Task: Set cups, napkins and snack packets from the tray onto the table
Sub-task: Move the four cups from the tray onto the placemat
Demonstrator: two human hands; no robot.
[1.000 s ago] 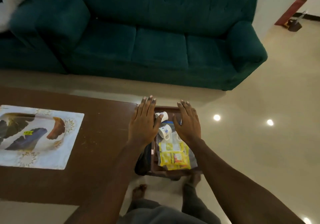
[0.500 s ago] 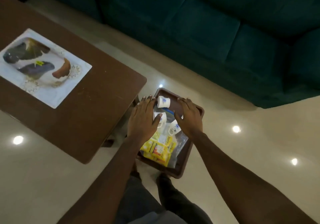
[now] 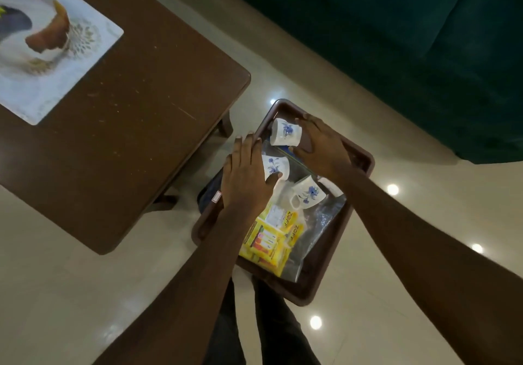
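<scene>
Cups first, looks like. All three lie on their sides in the tray (image 3: 365,161), which sits low next to the table (image 3: 127,138), just off its corner, nothing moved across yet.

Right hand (image 3: 322,149) has the far cup (image 3: 284,135) between its fingers on top and its thumb underneath, so I'd call that a grip. Left hand (image 3: 246,178) lies over the middle cup (image 3: 276,166) with its fingers stretched out straight and its thumb against the cup's side. That's touching, not really holding, as far as I can see. The near cup (image 3: 308,195) lies loose on a clear bag (image 3: 319,223), and the yellow packets (image 3: 271,240) are in the tray's near end. I can't pick out any napkins for sure.

So my read: we're at the very start, grabbing the first cups. Next move needs the left hand to actually close on its cup, then both get lifted clear of the rim, turned upright and carried left onto the tabletop, maybe near the placemat (image 3: 42,48). Watch the glazed cups slipping and the bag snagging.
</scene>
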